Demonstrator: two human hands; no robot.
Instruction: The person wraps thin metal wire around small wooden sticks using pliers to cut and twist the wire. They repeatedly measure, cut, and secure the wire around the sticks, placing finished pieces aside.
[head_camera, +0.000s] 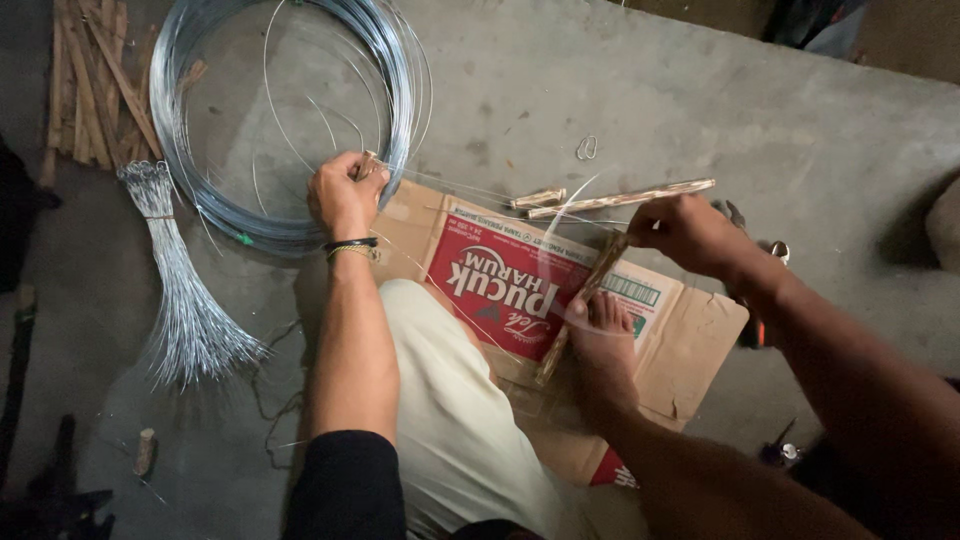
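under both hands (345, 195) (685, 232), flattened red-labelled carton (690, 345)

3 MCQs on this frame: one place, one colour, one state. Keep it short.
1. Where does the wire coil lie?
A. On the concrete floor, upper left
B. On the cardboard
C. Hung on a wall

2. What colour is the printed panel on the flattened cardboard box?
A. Blue
B. Red
C. Green

3. What is the right hand doing?
A. Resting open on the floor
B. Holding scissors
C. Gripping the top of a wooden stick

Answers:
1 A: the coil lies on the grey floor, by the left hand.
2 B: the panel is red with white print.
3 C: its fingers close on the stick's upper end.
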